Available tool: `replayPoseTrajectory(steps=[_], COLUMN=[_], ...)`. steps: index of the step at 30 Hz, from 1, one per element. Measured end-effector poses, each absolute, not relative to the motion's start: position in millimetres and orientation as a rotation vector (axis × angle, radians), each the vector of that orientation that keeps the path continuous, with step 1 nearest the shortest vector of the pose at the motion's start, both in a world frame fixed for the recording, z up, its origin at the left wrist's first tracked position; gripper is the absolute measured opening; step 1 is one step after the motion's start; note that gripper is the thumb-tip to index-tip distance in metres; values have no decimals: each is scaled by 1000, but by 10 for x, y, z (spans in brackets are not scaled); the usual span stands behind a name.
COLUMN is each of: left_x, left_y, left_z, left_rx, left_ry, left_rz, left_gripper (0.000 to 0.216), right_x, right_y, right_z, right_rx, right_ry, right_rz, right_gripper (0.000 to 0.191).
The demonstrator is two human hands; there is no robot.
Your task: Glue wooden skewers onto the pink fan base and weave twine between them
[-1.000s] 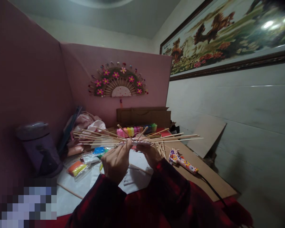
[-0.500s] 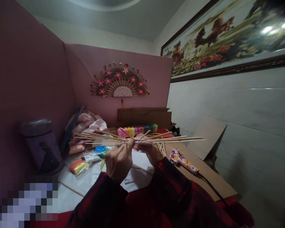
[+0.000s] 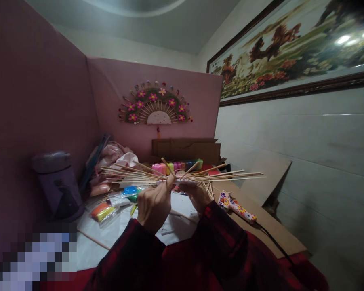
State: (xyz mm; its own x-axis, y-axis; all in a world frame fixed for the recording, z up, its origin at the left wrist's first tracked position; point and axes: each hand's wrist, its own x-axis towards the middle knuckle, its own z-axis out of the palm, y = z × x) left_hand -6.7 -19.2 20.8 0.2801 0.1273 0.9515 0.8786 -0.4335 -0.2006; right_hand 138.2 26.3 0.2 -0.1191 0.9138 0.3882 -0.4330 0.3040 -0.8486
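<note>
Both my hands hold a stick fan, thin wooden sticks spreading out from a white base (image 3: 184, 183), seen nearly edge-on above the table. My left hand (image 3: 154, 204) is closed on the near side of the base, its thumb pressing on top close to an upright wooden stick (image 3: 167, 165). Around the right part of the base curls my right hand (image 3: 199, 197), its fingers partly hidden beneath it. On the pink panel behind hangs a finished-looking fan (image 3: 159, 117) of sticks with pink flowers and a pale half-round centre.
A flower-patterned glue gun (image 3: 236, 207) with a black cord lies on cardboard (image 3: 278, 238) at right. Bagged coloured clay (image 3: 102, 212) sits at left beside a purple canister (image 3: 59, 188). Several small coloured tubs (image 3: 175, 166) and loose sticks (image 3: 208, 188) lie behind my hands.
The stick fan has tilted slightly, so its sticks show more spread and the central one stands taller. Both hands keep their grip. The whole view has shifted a little.
</note>
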Motion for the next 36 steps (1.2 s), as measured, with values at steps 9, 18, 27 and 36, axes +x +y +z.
replayPoseTrajectory(steps=[9,18,27,36], left_x=[-66,-64,-86,-102], left_y=[-205,-208,-202,-144], left_z=[210,240,230,153], left_rx=[-1757,-1763,-1796,-1750], left_ry=[-900,-885,-853,-833], left_rz=[-1238,-1273,-1353,-1434], left_gripper=[19,14,13,18], right_x=[1394,1389,1407,1440], right_y=[291,288,223,304], right_z=[-34,-41,71,32], right_rx=[-510,-549,-446,-569], right_ry=[-1232,-1191,-1348,-1378], right_rz=[1270,1263,1177,1060], right_gripper=[19,17,18,28])
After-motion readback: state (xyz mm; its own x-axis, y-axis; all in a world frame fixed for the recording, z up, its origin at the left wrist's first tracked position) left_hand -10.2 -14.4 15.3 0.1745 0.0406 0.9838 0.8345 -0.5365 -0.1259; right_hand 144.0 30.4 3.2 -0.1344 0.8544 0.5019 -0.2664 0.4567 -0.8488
